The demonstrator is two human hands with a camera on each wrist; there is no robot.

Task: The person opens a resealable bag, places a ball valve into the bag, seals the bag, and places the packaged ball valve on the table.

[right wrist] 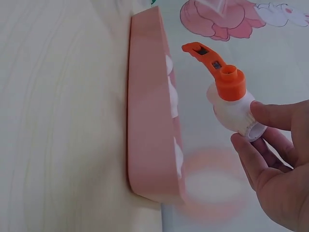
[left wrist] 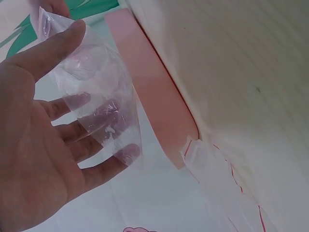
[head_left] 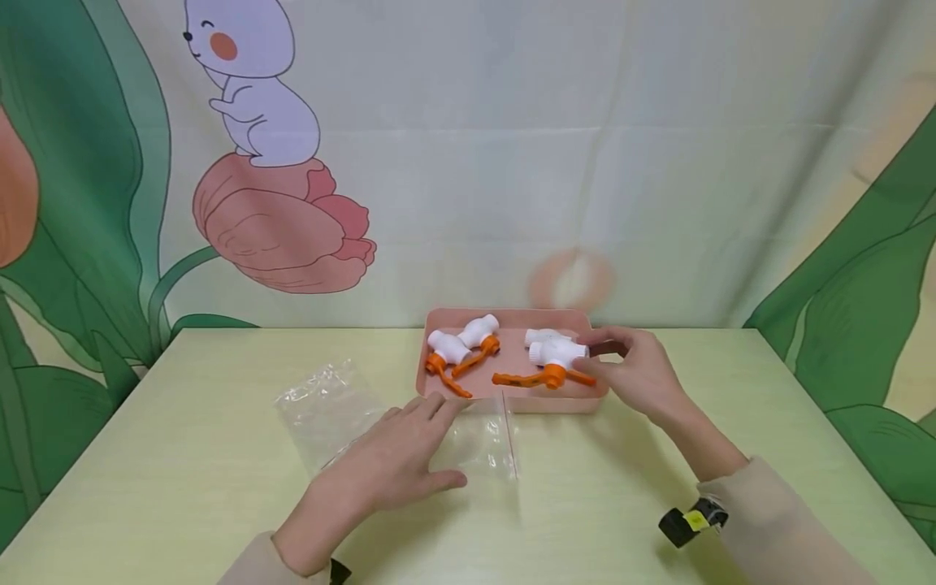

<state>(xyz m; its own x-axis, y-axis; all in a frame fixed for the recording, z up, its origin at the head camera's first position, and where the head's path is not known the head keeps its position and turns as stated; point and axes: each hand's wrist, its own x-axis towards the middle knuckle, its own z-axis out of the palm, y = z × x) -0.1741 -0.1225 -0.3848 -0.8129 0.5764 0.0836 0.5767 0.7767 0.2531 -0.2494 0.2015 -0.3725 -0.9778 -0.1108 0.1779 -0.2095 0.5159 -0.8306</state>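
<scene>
My right hand [head_left: 639,374] pinches the end of a white plastic ball valve [right wrist: 231,113] between thumb and fingers. The valve, with its orange lever handle [head_left: 515,379], is held above the right part of a pink tray [head_left: 541,404]. Nearer the front, my left hand [head_left: 395,455] holds a clear zip bag [left wrist: 104,89], its fingers showing through the film and its thumb across the upper part. That bag [head_left: 478,443] reaches right of the hand, before the tray; no contents show in it.
Two more ball valves [head_left: 448,347] lie in the tray's left part, and another white valve [head_left: 543,335] sits behind the held one. A second clear bag [head_left: 318,406] lies flat on the pale table [head_left: 183,455] at left. A printed cloth [head_left: 468,162] hangs behind.
</scene>
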